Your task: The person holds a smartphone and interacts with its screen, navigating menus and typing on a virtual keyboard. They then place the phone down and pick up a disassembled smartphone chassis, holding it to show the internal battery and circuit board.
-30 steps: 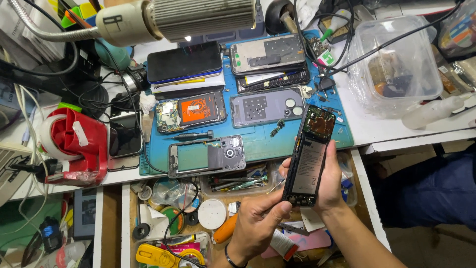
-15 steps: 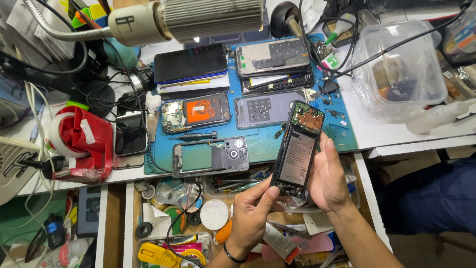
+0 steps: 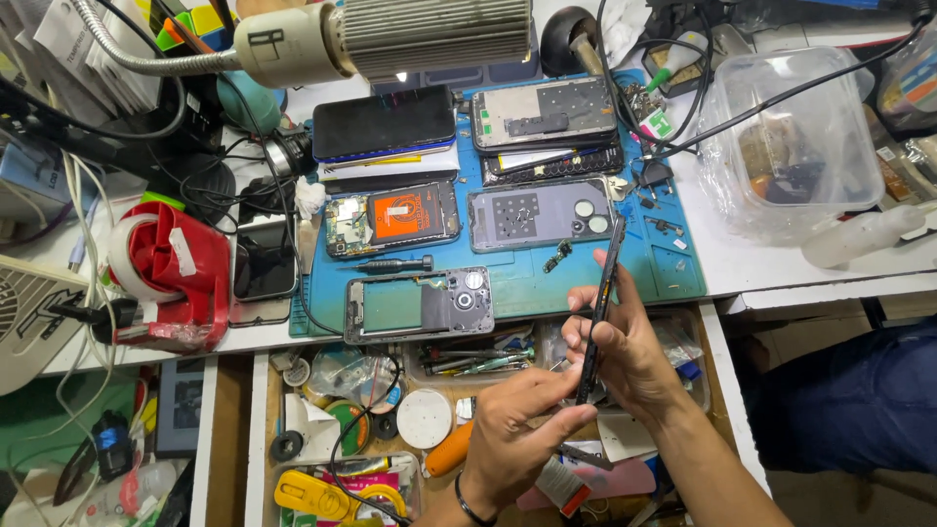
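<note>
Both hands hold a dark opened smartphone (image 3: 601,293), turned edge-on to the camera above the front edge of the blue work mat (image 3: 527,283). My right hand (image 3: 634,342) grips its right side and upper part. My left hand (image 3: 517,429) pinches its lower end from below. On the mat lie a phone frame with a camera module (image 3: 420,304), a grey back cover (image 3: 539,215), a disassembled phone with an orange part (image 3: 392,217), another opened phone (image 3: 545,113) and a black phone (image 3: 383,123). A black screwdriver (image 3: 395,263) lies among them.
An open drawer (image 3: 390,410) below the mat holds tools, tape rolls and small parts. A red tape dispenser (image 3: 171,273) stands at the left. A clear plastic tub (image 3: 800,146) sits at the right. A desk lamp (image 3: 390,34) and cables hang over the back.
The held phone has been turned from face-up to edge-on. Both hands shifted slightly up and left with it, the left hand closing on its lower end.
</note>
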